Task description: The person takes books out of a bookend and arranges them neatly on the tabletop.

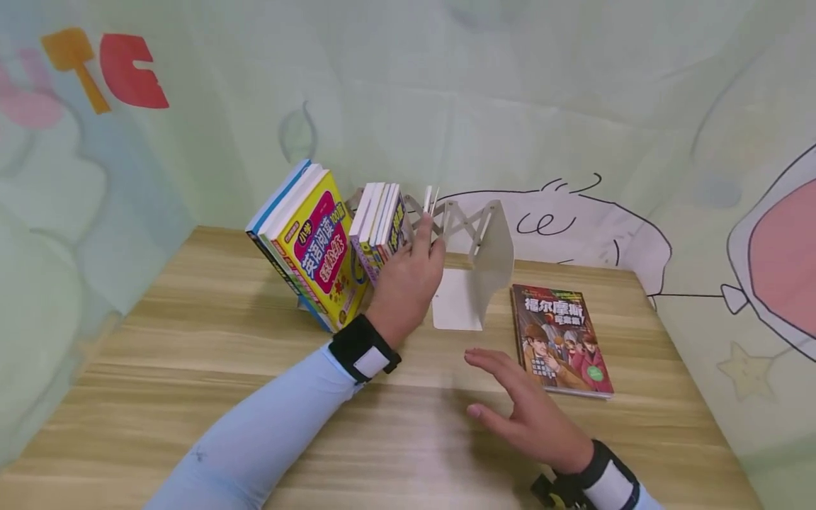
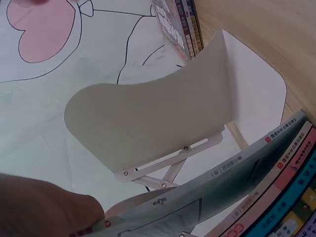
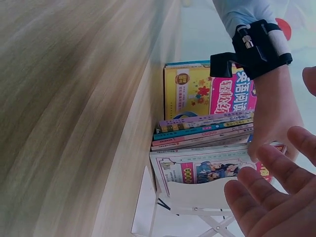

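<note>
Where the pale thin book (image 3: 217, 168) stands on edge in the folding rack (image 1: 455, 308), it lies right under the fingers of the left hand (image 1: 408, 283), which pinches its top, thumb against the cover; what the farther fingers do behind it is hidden; its long axis runs up from the rack's base, spine toward the person; the end plate (image 1: 497, 244) rises to its right across a gap, while the row of thin books (image 1: 376, 219) stands to its left, with the large yellow book (image 1: 321, 255) leaning beyond; of the two hands the left is clearly nearer, for the right hand (image 1: 535, 418) hovers lower and to the right over the table (image 1: 382, 453), fingers spread and holding nothing; just beside it the dark red books (image 1: 564, 340) lie flat, right of the plate, long side running away from the person.
</note>
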`<state>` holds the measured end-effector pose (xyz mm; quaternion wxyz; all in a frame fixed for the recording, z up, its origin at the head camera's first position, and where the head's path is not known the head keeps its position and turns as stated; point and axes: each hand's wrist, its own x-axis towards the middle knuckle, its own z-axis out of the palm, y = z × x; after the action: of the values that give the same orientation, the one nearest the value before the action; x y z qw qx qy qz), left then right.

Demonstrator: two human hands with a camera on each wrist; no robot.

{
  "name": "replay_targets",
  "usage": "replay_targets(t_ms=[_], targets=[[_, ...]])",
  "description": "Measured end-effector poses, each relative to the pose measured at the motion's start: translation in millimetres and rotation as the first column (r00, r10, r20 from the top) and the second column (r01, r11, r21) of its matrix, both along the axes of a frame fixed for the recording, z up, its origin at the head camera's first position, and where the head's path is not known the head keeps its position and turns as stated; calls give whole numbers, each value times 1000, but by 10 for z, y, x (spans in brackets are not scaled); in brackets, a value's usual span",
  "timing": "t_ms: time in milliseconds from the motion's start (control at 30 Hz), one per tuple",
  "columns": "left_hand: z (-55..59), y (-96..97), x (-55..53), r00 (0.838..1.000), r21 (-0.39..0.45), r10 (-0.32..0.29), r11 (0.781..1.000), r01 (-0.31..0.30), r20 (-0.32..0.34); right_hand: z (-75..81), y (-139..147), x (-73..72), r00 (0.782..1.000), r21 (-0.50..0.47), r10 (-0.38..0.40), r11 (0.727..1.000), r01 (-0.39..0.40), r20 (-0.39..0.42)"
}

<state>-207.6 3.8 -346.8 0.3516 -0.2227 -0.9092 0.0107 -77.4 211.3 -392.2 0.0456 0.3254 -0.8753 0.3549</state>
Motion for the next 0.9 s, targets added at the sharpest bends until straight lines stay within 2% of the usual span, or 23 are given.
replay_targets(t_ms=[300,567,733,900], targets=[[-46,2,143,997,-35,-69,997,67,-42,15,-35,-17,999,24,-10,1000,9,35],[-75,-80,229,997,-15,-74,997,74,11,25,-26,-20,998,19,-1,1000,0,57],[-143,-157,332,995,30,-99,995,100,-33,17,-30,-18,999,6,-1,1000,1,51],[-224,-240,448,981,67,-179,981,184,-72,16,-32,-18,999,14,-4,1000,3,41]])
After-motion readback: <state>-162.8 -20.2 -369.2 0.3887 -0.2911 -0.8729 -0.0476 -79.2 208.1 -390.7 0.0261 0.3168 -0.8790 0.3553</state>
